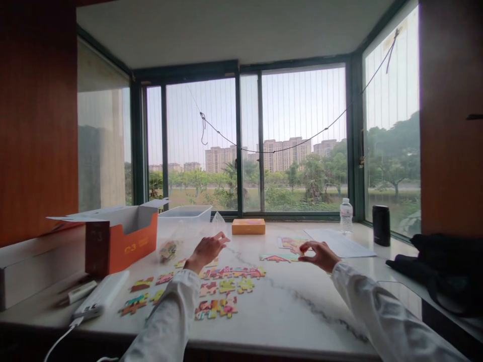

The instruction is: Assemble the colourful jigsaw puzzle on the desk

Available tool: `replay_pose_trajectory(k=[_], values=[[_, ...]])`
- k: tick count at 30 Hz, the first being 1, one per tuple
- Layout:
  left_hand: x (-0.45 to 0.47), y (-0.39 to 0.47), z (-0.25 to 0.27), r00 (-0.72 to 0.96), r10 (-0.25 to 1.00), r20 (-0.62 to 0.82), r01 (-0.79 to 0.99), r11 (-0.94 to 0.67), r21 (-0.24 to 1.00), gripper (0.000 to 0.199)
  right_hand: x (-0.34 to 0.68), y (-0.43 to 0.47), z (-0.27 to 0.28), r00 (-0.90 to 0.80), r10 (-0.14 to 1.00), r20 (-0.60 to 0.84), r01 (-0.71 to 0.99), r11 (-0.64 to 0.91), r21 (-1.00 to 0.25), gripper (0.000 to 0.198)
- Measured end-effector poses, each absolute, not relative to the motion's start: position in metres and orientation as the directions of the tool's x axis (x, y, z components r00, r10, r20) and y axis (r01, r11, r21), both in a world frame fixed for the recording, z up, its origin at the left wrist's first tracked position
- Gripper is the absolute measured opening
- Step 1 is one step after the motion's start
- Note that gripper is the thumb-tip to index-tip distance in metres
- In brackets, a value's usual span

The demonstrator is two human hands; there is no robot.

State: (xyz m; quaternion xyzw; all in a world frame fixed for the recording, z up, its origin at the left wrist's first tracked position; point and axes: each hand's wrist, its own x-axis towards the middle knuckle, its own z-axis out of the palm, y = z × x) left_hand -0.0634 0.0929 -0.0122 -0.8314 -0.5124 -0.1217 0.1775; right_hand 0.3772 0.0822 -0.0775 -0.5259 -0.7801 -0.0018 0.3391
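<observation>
Above the white marbled counter, the low right hand, pinching a small yellowish piece, may bump the multicoloured puzzle strip.

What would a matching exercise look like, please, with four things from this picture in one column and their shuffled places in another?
Things:
1. right hand
2. puzzle pieces
3. small orange box
4. clear bottle

Places:
A. just left of the black cylinder
B. beside a red-and-green picture strip
C. below the window's middle post
D. on both sides of the left sleeve

Right pairs: 1-B, 2-D, 3-C, 4-A.
</observation>
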Motion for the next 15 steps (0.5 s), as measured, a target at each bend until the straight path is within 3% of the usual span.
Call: replay_pose_trajectory(k=[8,12,15], values=[[0.051,0.063,0.02,0.585,0.704,0.402,0.798,-0.588,-0.133,0.033,0.489,0.025,-0.094,-0.065,0.822,0.566,0.867,0.328,-0.376,0.041],[0.143,0.047,0.012,0.705,0.611,0.361,0.666,-0.745,-0.039,0.033,0.496,0.018,-0.105,-0.011,0.806,0.592,0.873,0.297,-0.388,0.041],[0.201,0.039,-0.009,0.78,0.547,0.304,0.573,-0.819,0.005,0.029,0.49,0.016,-0.113,-0.026,0.802,0.596,0.907,0.27,-0.324,0.042]])
